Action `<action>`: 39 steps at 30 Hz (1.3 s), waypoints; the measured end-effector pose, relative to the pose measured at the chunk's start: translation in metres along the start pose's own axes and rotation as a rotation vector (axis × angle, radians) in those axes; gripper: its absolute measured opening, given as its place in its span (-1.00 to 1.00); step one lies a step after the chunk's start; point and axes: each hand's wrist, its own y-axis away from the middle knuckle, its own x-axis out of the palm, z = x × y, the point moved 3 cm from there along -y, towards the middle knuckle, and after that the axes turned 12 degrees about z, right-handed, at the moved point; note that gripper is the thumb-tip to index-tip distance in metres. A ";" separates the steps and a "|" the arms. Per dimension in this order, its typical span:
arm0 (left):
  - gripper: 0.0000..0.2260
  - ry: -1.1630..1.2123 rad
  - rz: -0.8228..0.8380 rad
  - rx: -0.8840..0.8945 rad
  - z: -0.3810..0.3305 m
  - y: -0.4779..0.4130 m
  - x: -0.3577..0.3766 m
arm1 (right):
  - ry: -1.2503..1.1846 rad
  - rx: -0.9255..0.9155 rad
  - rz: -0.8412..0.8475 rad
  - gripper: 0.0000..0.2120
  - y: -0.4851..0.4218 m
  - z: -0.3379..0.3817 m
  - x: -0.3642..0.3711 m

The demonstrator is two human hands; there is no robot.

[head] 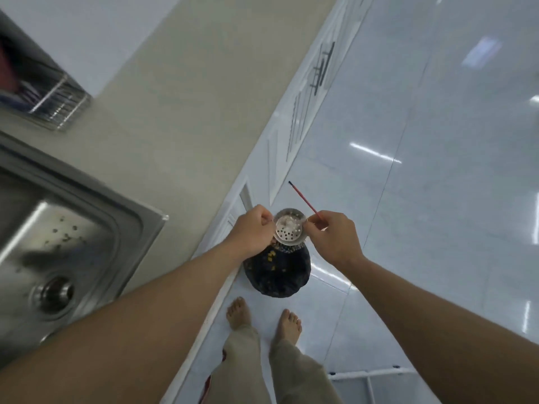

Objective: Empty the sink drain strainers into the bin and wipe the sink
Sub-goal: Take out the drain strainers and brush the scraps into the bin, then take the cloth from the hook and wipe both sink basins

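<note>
A round perforated steel strainer (289, 228) is held upside down above a bin (277, 271) lined with a black bag, where yellow scraps show. My left hand (254, 230) pinches the strainer's left rim. My right hand (332, 237) touches its right rim and grips a thin red stick (304, 201) that points up and away. The steel sink (67, 243) lies at the left, with dark crumbs on its basin floor and an open drain hole (55, 293).
A beige counter (180, 97) runs beside the sink, with a wire dish rack (58, 103) at the far left. White cabinet fronts drop to a glossy white tiled floor. My bare feet (262, 319) stand just behind the bin. A white frame sits at the lower right.
</note>
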 end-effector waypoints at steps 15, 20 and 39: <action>-0.93 0.164 -0.392 0.134 -0.053 0.140 -0.146 | 0.080 -0.366 0.111 -0.88 0.032 0.210 -0.016; -0.94 0.142 -0.544 0.064 0.005 0.186 -0.192 | 0.174 -0.452 0.278 -0.87 0.042 0.271 0.048; -0.90 0.346 -0.594 -0.249 0.260 0.239 -0.251 | 0.487 -0.388 0.572 -0.75 0.031 0.320 0.302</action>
